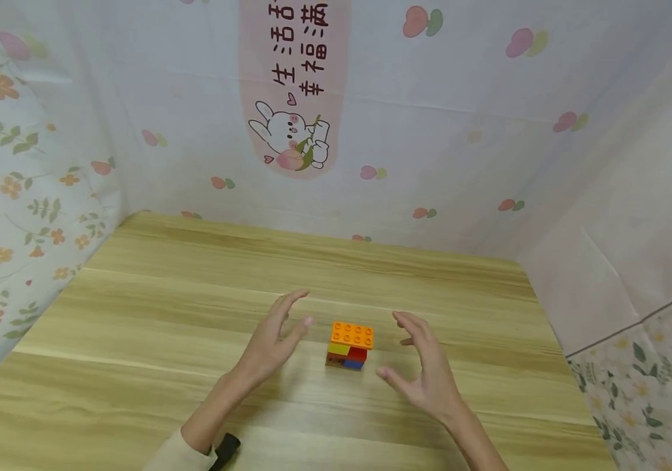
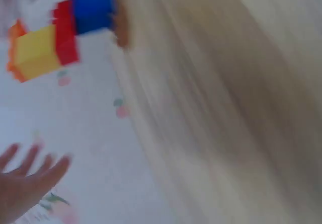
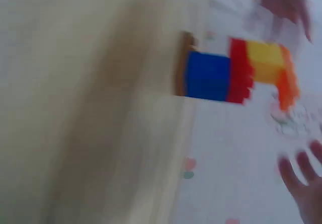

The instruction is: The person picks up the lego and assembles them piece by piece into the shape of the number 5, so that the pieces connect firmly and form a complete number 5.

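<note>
A small stack of toy building bricks point(image 1: 349, 354) stands upright on the table. An orange studded brick point(image 1: 352, 334) tops it, with yellow, red and blue bricks below and a brown piece at the bottom. To its left is my left hand point(image 1: 270, 343), fingers spread and slightly bent, apart from the bricks. My right hand point(image 1: 430, 373) is at the other side with thumb and fingers parted, holding nothing. The left wrist view is blurred but shows the blue brick point(image 2: 93, 11) and the left hand point(image 2: 27, 189). In the right wrist view, the right hand point(image 3: 309, 191) is lower than the red brick point(image 3: 240, 72).
The wooden table point(image 1: 183, 314) reaches back to a white printed cloth point(image 1: 459, 131) with a rabbit picture point(image 1: 295, 137). Flowered cloth point(image 1: 6, 196) hangs along the left side, and another cloth point(image 1: 618, 229) borders the right. A black strap point(image 1: 226, 451) shows by the left sleeve.
</note>
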`<state>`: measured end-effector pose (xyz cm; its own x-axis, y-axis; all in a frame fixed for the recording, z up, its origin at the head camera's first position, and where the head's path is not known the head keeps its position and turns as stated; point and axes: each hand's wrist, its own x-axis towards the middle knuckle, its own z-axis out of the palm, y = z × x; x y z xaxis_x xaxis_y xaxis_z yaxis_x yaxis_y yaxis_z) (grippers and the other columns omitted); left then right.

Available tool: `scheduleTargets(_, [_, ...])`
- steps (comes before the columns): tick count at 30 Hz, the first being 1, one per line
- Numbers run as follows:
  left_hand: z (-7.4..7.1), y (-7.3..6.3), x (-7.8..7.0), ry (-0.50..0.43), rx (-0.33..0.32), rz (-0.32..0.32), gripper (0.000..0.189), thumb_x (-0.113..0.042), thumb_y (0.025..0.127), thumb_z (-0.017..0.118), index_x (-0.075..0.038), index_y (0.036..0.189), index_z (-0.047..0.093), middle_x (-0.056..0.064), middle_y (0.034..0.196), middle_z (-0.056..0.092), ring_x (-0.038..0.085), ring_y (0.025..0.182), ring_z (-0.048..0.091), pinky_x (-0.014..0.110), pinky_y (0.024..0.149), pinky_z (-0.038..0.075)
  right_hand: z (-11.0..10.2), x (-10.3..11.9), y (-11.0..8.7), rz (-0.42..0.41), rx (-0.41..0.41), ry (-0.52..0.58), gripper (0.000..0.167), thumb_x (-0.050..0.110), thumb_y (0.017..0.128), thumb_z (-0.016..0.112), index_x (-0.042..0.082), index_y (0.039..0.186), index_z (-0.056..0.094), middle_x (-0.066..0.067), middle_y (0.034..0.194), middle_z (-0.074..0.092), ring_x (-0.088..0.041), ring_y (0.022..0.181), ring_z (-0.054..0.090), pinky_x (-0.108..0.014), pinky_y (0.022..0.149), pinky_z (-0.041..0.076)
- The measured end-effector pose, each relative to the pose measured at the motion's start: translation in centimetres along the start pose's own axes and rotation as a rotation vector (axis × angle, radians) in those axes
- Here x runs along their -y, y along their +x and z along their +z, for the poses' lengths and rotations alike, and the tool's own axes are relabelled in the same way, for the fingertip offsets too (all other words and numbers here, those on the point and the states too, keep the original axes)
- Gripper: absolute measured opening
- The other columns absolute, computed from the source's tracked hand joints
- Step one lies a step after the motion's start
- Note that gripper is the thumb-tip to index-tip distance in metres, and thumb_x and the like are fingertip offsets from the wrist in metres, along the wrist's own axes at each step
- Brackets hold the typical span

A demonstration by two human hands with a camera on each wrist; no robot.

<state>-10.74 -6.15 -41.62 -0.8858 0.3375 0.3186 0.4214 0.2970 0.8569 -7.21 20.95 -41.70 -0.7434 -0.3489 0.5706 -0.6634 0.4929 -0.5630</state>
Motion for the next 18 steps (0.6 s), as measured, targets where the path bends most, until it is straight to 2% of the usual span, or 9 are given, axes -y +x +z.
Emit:
scheduleTargets(2, [-0.6,0.2,0.1,0.278,0.016,0.239,0.064,-0.032,0.088,0.063,-0.007,0.141,0.037,0.012,0.140,0.039,0.029,0.127,0.037,0.050,0.100,0.034,0.4,0.1,-0.5,-0.123,0.011,-0.140,0.087,0.042,0.076,0.075,-0.007,0.136,0.037,-0.019,0.137,0.039,-0.032,0.122,0.037,-0.031,0.101,0.034])
scheduleTargets(4, [-0.6,0.2,0.5,0.484,0.056,0.466,0.076,-0.030,0.081,0.072,-0.004,0.141,0.035,0.015,0.144,0.034,0.031,0.131,0.032,0.051,0.103,0.030,0.9,0.0,-1.0,-0.203,0.052,-0.238,0.096,0.051,0.075,0.072,-0.010,0.137,0.032,-0.022,0.141,0.034,-0.038,0.128,0.029,-0.035,0.109,0.020])
scheduleTargets(5, [-0.5,0.2,0.6,0.550,0.090,0.547,0.081,-0.030,0.078,0.075,-0.003,0.142,0.033,0.015,0.146,0.030,0.031,0.132,0.029,0.052,0.104,0.028,1.2,0.0,-1.2,-0.219,0.083,-0.273,0.098,0.053,0.075,0.071,-0.010,0.138,0.030,-0.022,0.143,0.031,-0.039,0.130,0.025,-0.037,0.111,0.015])
scheduleTargets(6, [-0.3,0.2,0.8,0.602,0.129,0.599,0.085,-0.031,0.075,0.077,-0.004,0.143,0.032,0.015,0.148,0.027,0.031,0.134,0.026,0.054,0.104,0.026,1.4,-0.1,-1.4,-0.226,0.113,-0.303,0.099,0.052,0.074,0.072,-0.009,0.139,0.028,-0.023,0.144,0.029,-0.041,0.132,0.022,-0.039,0.111,0.012])
scheduleTargets(8, [0.3,0.0,1.3,0.677,0.218,0.637,0.092,-0.033,0.073,0.078,-0.006,0.145,0.028,0.014,0.152,0.018,0.032,0.137,0.019,0.057,0.105,0.021,1.9,-0.3,-1.7,-0.224,0.167,-0.360,0.102,0.050,0.072,0.075,-0.007,0.141,0.026,-0.023,0.146,0.026,-0.042,0.133,0.018,-0.043,0.111,0.009])
scheduleTargets(11, [1.3,-0.3,1.9,0.737,0.308,0.588,0.098,-0.035,0.072,0.079,-0.011,0.147,0.021,0.012,0.154,0.010,0.030,0.139,0.011,0.058,0.106,0.016,2.2,-0.7,-1.8,-0.215,0.222,-0.428,0.106,0.042,0.067,0.080,-0.005,0.143,0.024,-0.022,0.148,0.023,-0.042,0.135,0.015,-0.050,0.110,0.008])
scheduleTargets(14, [2.0,-0.2,2.3,0.794,0.318,0.546,0.099,-0.033,0.073,0.078,-0.010,0.148,0.018,0.013,0.154,0.009,0.028,0.140,0.007,0.057,0.107,0.015,2.3,-1.0,-1.6,-0.197,0.251,-0.475,0.109,0.036,0.063,0.084,-0.002,0.144,0.022,-0.020,0.149,0.021,-0.041,0.136,0.014,-0.052,0.110,0.008])
scheduleTargets(18, [2.6,0.2,2.8,0.880,0.292,0.548,0.100,-0.034,0.073,0.077,-0.008,0.148,0.016,0.016,0.153,0.008,0.029,0.140,0.004,0.057,0.107,0.014,2.3,-1.4,-1.2,-0.175,0.260,-0.522,0.115,0.034,0.059,0.087,-0.003,0.145,0.020,-0.019,0.150,0.020,-0.039,0.136,0.014,-0.051,0.109,0.011])
